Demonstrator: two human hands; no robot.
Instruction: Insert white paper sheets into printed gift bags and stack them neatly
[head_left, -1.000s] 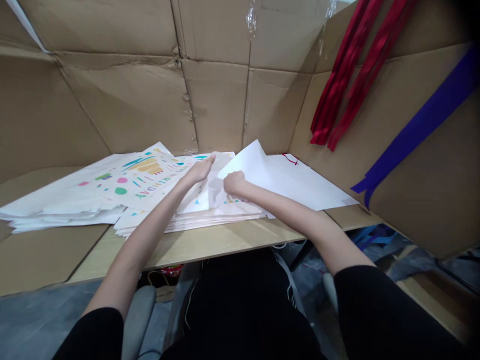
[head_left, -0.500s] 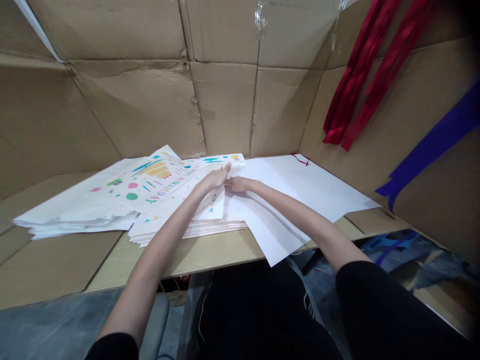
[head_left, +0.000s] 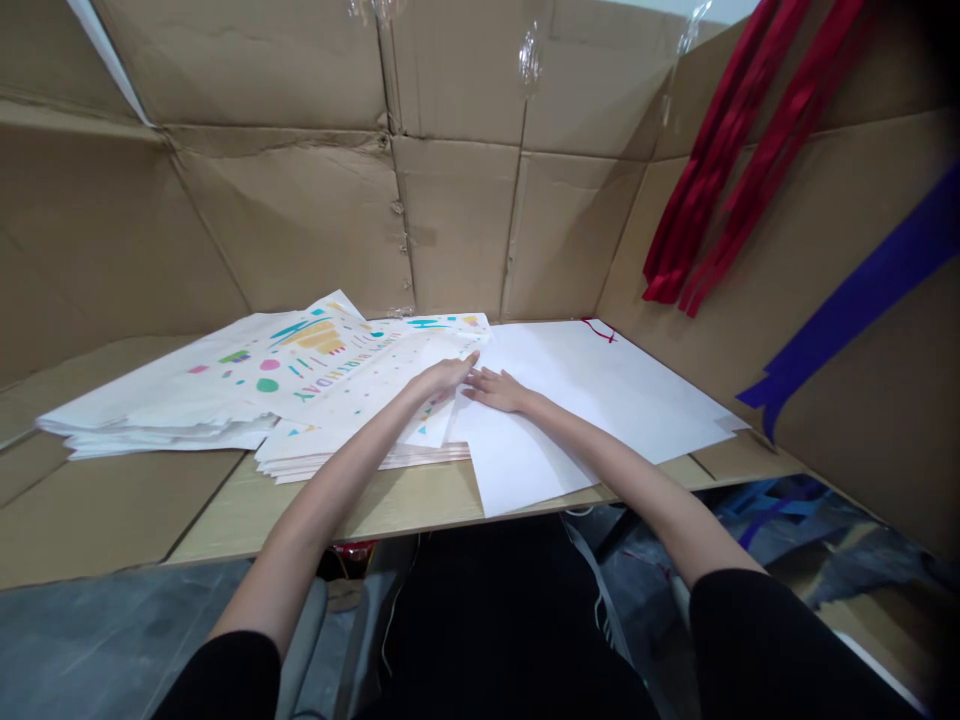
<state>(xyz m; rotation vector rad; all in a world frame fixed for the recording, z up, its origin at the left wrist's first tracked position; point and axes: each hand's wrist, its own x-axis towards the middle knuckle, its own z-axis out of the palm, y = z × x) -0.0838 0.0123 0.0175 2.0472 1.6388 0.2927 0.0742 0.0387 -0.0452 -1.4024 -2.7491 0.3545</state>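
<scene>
Red strips (head_left: pixel 697 205) hung alongside; white sheet (head_left: pixel 600 380) part-covered by right hand (head_left: pixel 498 391), fingers outstretched; grip of left hand (head_left: pixel 442 376) can't be told.

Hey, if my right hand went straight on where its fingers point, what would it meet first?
Most likely your left hand, lying right ahead of the right hand; depth is unclear, so the two hands may be touching.

A blank white sheet (head_left: pixel 525 460), lying nearly flat, is being touched near its left edge; beside it, overlapping printed sheets (head_left: pixel 375 385), bearing coloured confetti and HAPPY BIRTHDAY lettering, are being touched toward their right side.
</scene>
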